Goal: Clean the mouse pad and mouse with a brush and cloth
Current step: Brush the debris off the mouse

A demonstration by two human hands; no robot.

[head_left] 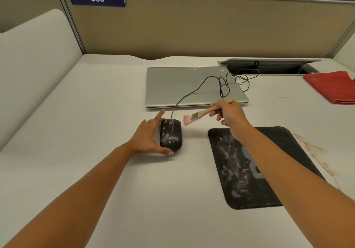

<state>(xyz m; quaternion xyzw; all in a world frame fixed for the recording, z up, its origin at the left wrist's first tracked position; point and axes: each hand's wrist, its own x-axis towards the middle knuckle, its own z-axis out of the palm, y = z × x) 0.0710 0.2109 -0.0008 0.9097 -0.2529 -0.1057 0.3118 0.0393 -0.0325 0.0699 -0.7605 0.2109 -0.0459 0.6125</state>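
A black wired mouse [171, 135], smeared with pale dust, lies on the white desk left of the mouse pad. My left hand [148, 137] cups its left side, thumb at its near end and fingers at its far end. My right hand [229, 114] grips the wooden handle of a small brush [199, 115], whose pale bristles hover just right of the mouse's front. The black mouse pad [240, 170], streaked with dust, lies under my right forearm. A folded red cloth [332, 87] rests at the far right.
A closed silver laptop [184, 86] lies behind the mouse, with the mouse cable [221, 86] looped over it into an open cable tray [269, 66]. Brownish dust [315, 151] is scattered right of the pad. Beige partition walls enclose the desk.
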